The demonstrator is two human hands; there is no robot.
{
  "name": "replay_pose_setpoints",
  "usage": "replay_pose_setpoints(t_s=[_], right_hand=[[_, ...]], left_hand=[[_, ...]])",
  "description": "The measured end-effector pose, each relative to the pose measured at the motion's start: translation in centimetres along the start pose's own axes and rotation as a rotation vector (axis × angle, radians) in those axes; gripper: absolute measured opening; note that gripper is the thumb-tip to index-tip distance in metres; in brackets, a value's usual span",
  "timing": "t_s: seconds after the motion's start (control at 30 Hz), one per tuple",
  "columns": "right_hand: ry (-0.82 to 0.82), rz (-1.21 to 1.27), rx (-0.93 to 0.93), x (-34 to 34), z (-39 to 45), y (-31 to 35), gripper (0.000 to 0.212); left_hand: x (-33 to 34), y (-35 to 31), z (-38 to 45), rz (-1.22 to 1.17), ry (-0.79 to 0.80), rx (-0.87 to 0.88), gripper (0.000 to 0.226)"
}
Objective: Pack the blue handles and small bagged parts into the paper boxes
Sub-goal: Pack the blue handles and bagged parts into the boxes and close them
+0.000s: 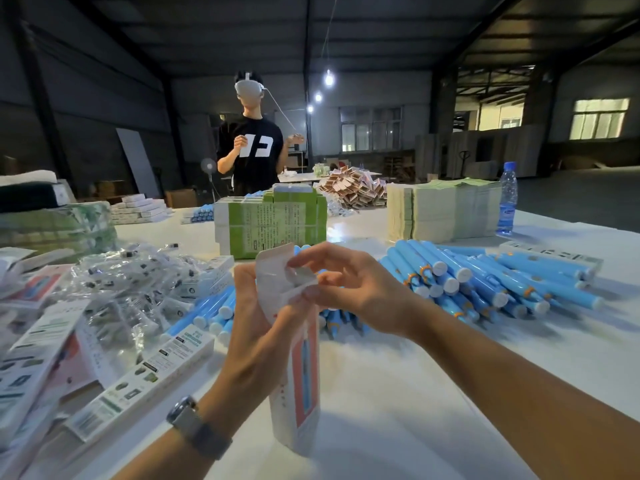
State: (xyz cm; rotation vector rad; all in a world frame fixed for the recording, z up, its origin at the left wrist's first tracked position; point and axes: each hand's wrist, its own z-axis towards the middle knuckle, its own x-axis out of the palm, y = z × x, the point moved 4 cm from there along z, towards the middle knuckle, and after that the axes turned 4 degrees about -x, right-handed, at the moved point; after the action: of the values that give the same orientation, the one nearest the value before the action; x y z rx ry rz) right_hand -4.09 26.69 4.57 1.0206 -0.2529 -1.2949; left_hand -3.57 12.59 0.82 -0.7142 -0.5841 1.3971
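Note:
My left hand (258, 336) grips a tall white paper box (300, 386) with a red panel, held upright with its base on the white table (433, 393). My right hand (349, 289) pinches the small flaps at the box's open top. Blue handles (485, 278) with white caps lie in a big pile to the right, and a smaller pile of the same handles (211, 311) sits behind my left hand. Small parts in clear bags (128, 282) are heaped at the left.
Closed and flat paper boxes (138, 375) lie at the near left. Green printed cartons (273, 225) stand mid-table, stacked leaflets (443, 209) and a water bottle (506, 199) at the right. A person (251, 147) in a black shirt stands beyond the table.

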Motion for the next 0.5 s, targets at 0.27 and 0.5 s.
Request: replay_pose_setpoints(t_s=[0.27,0.5], right_hand=[[-0.078,-0.035,-0.087,-1.3,-0.8,0.4,0.024],[-0.168,-0.068,-0.089,-1.2,-1.0,-0.6,0.026]], left_hand=[[1.2,0.3,-0.3,-0.125,0.047,0.036,0.039],[0.8,0.8,0.3,-0.172,-0.022,0.009,0.041]])
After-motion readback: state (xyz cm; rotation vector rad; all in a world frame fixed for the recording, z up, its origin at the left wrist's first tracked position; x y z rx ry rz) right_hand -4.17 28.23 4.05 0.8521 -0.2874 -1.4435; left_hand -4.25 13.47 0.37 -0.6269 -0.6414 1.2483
